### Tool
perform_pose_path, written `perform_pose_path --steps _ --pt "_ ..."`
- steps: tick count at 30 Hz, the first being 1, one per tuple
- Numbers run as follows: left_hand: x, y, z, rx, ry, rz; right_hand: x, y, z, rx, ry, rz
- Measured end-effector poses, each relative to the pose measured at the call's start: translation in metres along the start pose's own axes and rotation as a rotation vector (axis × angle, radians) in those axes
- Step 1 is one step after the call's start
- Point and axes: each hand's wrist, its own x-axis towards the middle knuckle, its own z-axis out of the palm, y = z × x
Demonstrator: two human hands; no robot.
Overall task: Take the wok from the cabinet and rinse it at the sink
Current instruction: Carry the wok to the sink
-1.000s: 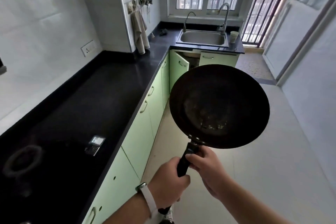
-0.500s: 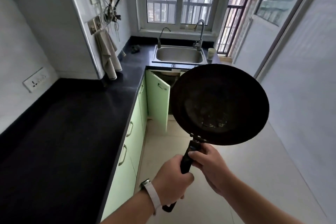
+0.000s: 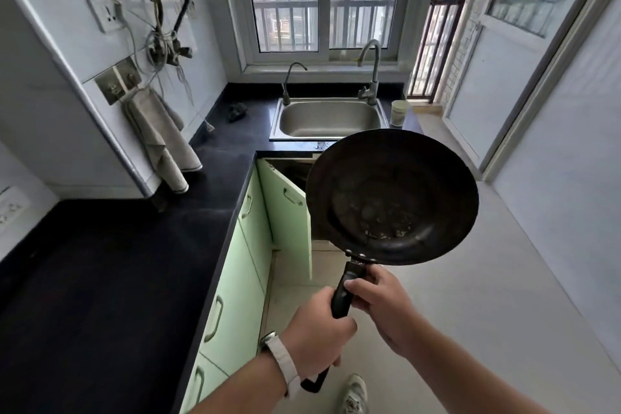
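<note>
A black wok with a long black handle is held in front of me above the floor, its dark inside facing me with pale residue near the bottom. My left hand grips the lower part of the handle. My right hand grips the handle just under the bowl. The steel sink lies ahead under the window, empty, with a tall tap at its back right and a small tap at its back left. The wok's rim hides the sink's front right corner.
A black countertop runs along my left over green cabinets. One green cabinet door under the sink stands open. A cloth hangs at the wall corner. A pale cup stands right of the sink. White floor spreads to the right.
The sink and window have come closer and lower in view as I walk forward. The wok stays in both hands in the same pose.
</note>
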Motion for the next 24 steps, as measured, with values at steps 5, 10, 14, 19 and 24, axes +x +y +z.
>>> perform_pose_path --steps 5,10,14,19,24 --pt "0.085 0.053 -0.009 -0.003 0.043 -0.033 0.092 -0.040 -0.026 0.035 -0.045 0.009" --pt "0.155 0.089 -0.017 -0.034 0.085 -0.026 0.168 -0.076 -0.047 0.003 -0.087 0.000" --pt "0.201 0.115 -0.027 -0.089 0.106 -0.038 0.221 -0.102 -0.053 -0.034 -0.109 -0.001" --pt "0.261 0.130 -0.048 -0.083 0.104 -0.043 0.284 -0.118 -0.052 -0.038 -0.114 0.017" --pt "0.344 0.134 -0.073 -0.116 0.096 -0.087 0.367 -0.130 -0.051 -0.059 -0.125 0.065"
